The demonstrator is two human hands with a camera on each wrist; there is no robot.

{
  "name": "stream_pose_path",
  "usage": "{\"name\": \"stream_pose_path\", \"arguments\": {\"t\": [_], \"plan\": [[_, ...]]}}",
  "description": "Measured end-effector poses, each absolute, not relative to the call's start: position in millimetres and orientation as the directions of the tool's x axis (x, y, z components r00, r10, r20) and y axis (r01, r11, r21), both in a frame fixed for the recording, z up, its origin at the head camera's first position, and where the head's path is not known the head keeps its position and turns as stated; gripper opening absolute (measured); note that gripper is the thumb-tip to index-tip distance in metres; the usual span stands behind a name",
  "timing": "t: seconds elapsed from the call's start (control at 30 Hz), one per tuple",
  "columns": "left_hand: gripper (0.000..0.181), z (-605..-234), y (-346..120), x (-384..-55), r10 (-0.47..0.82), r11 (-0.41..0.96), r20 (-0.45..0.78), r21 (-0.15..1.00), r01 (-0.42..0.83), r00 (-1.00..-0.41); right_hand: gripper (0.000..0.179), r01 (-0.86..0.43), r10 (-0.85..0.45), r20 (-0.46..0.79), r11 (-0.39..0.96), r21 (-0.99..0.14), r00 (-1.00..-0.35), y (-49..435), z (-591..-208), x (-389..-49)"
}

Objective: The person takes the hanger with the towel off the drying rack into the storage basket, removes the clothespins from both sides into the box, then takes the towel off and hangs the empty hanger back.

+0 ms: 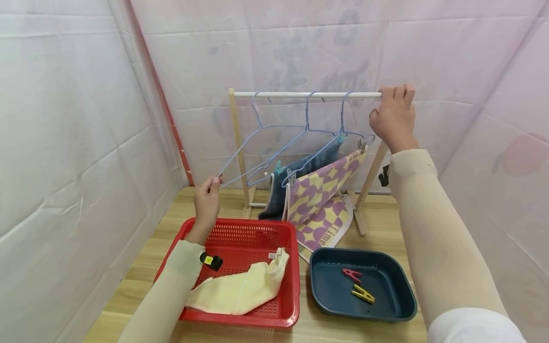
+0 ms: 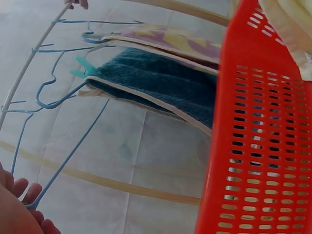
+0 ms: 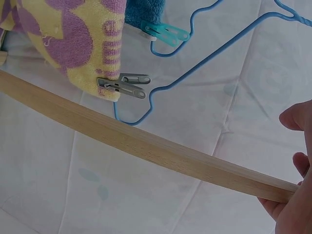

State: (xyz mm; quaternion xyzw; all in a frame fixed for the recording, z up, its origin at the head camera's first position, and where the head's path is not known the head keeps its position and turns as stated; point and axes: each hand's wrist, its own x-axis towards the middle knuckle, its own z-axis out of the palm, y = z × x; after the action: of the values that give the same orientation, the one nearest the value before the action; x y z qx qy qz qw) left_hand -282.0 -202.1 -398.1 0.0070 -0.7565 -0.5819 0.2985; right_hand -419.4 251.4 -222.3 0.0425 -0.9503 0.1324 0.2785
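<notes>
My left hand (image 1: 208,204) pinches the lower corner of the leftmost blue wire hanger (image 1: 238,151), which hooks over the rod and carries no cloth. At the right end of the clothes rack (image 1: 300,95), my right hand (image 1: 394,116) grips the top of the wooden post (image 3: 161,158). A dark blue towel (image 2: 156,75) hangs from the middle hanger, held by teal clothespins (image 3: 165,34). The right hanger bears a purple-and-yellow patterned towel (image 1: 319,190), fixed with grey clothespins (image 3: 124,85).
A red perforated basket (image 1: 296,286) holds a pale yellow cloth (image 1: 240,290) below my left forearm. To its right, a dark blue tray (image 1: 317,297) contains a pink clothespin (image 1: 352,274) and a yellow clothespin (image 1: 363,294). Fabric walls enclose the wooden table (image 1: 146,271).
</notes>
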Motion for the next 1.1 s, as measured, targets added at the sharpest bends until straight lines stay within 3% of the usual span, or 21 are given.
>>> {"name": "stream_pose_path", "arguments": {"t": [0.2, 0.37, 0.5, 0.7, 1.1], "plan": [[0.04, -404.7, -205.6, -271.7, -0.4, 0.403, 0.468, 0.862, 0.307, -0.788, 0.058, -0.172, -0.023, 0.541, 0.959, -0.226, -0.841, 245.7, -221.2, -421.7], [0.035, -405.3, -202.4, -268.2, -0.465, 0.512, 0.581, 0.792, 0.333, -0.668, 0.057, -0.171, -0.022, 0.548, 0.96, -0.221, -0.836, 243.6, -222.6, -422.3], [0.031, -398.5, -191.9, -269.4, -0.411, 0.591, 0.684, 0.703, 0.394, -0.603, 0.058, -0.165, -0.016, 0.542, 0.96, -0.227, -0.84, 244.4, -222.3, -420.9], [0.033, -388.4, -174.3, -278.6, -0.268, 0.598, 0.709, 0.653, 0.464, -0.653, 0.058, -0.161, -0.011, 0.542, 0.96, -0.23, -0.84, 245.9, -222.4, -419.9], [0.04, -381.2, -153.0, -293.3, -0.111, 0.497, 0.591, 0.729, 0.47, -0.799, 0.058, -0.153, -0.01, 0.534, 0.962, -0.224, -0.846, 245.5, -224.7, -420.5]]}}
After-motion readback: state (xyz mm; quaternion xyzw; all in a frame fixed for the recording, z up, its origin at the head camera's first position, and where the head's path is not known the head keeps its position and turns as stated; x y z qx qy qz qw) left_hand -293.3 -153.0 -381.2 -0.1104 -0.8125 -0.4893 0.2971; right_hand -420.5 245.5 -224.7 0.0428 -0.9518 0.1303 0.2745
